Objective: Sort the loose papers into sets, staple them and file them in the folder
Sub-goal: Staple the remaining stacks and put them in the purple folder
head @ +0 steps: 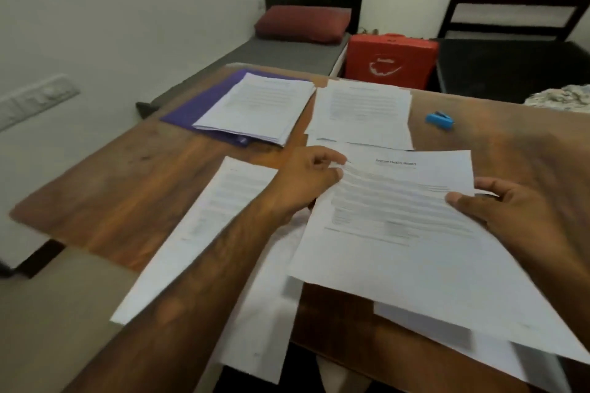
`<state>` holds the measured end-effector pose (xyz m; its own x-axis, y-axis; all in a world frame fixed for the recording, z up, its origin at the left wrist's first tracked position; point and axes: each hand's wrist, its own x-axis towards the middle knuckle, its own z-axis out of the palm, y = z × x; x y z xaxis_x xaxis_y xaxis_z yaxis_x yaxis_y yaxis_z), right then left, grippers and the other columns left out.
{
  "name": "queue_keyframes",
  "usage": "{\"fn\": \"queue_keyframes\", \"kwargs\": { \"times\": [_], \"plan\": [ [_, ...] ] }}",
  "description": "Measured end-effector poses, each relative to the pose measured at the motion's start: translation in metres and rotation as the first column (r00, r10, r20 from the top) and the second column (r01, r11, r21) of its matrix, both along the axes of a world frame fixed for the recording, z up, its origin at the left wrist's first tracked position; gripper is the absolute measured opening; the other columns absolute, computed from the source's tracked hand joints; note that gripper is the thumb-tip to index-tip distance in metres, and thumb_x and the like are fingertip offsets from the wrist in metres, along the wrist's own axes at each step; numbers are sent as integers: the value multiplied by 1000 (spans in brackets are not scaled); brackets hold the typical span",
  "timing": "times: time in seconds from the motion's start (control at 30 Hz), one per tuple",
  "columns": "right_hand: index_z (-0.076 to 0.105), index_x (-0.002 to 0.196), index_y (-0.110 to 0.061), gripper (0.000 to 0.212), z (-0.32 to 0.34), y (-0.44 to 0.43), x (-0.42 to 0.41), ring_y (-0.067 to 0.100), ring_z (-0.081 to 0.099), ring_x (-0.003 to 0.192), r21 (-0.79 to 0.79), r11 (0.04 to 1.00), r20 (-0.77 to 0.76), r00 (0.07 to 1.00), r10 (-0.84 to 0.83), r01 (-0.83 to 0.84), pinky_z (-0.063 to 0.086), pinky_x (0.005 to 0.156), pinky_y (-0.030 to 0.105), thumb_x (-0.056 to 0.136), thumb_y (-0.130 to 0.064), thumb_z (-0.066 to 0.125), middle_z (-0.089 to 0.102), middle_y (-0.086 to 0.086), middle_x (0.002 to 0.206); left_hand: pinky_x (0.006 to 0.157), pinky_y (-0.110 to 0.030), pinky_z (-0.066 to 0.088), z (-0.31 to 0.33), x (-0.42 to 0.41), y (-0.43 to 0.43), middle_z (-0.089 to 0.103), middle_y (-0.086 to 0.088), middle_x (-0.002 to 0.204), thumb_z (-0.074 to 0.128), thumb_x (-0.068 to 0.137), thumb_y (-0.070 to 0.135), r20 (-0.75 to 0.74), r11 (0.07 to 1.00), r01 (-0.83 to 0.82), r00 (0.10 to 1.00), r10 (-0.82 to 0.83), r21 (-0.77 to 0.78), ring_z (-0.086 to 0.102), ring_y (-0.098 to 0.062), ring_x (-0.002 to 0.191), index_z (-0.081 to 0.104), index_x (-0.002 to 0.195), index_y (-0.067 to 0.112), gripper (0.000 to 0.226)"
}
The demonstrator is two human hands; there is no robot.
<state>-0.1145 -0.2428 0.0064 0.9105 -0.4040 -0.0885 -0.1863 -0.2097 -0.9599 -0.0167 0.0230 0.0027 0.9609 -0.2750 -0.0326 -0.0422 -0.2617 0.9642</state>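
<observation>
Pinching one sheet's (399,233) side edges, the left hand (306,182) and right hand (510,207) grip it. Compare its heading with the pile (360,112) right of the folder (204,102) before laying it squarely.

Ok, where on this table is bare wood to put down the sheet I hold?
Biggest bare patch: left side of the table, between the purple folder, the left sheets and the table's edge. A smaller one on the right, around the blue stapler. The near side is crowded: the held sheet overlaps other papers.
</observation>
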Motion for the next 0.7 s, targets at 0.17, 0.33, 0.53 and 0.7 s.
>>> {"fn": "queue_keyframes", "kwargs": {
  "times": [0.17, 0.33, 0.53, 0.7],
  "plan": [
    [73, 114, -14, 28, -27, 65, 17, 27, 79, 84, 54, 985, -81, 982, 168, -164, 64, 82, 49, 87, -12, 82, 81, 2, 96, 61, -35, 55, -5, -9, 90, 73, -9, 85, 68, 98, 18, 2, 968, 21, 1000, -22, 251, 72, -20, 75, 69, 114, 25, 18],
    [65, 112, -19, 24, -34, 129, 26, 19, 78, 67, -16, 949, -138, 940, 311, -316, 56, 52, 27, 92, -21, 79, 80, -6, 97, 59, -35, 58, -10, -14, 163, 69, -7, 92, 68, 98, 22, 29, 889, -41, 999, 31, 456, 71, -23, 79, 65, 119, 34, 25],
    [57, 103, -25, 28, -32, 179, 38, 13, 73, 55, -148, 926, -157, 933, 324, -346, 45, 43, 15, 90, -28, 81, 75, -9, 98, 68, -18, 44, -16, -17, 196, 64, 19, 95, 57, 105, 29, 144, 754, -120, 989, 34, 646, 62, -3, 85, 54, 120, 37, 18],
    [53, 92, -31, 31, -33, 190, 45, 9, 71, 51, -388, 873, -202, 952, 231, -294, 56, 57, 22, 87, -42, 82, 73, -12, 96, 91, -32, 43, -21, -12, 203, 63, 15, 104, 48, 105, 44, 342, 553, -262, 938, -46, 791, 52, -7, 90, 53, 133, 36, 29]
  ]
}}
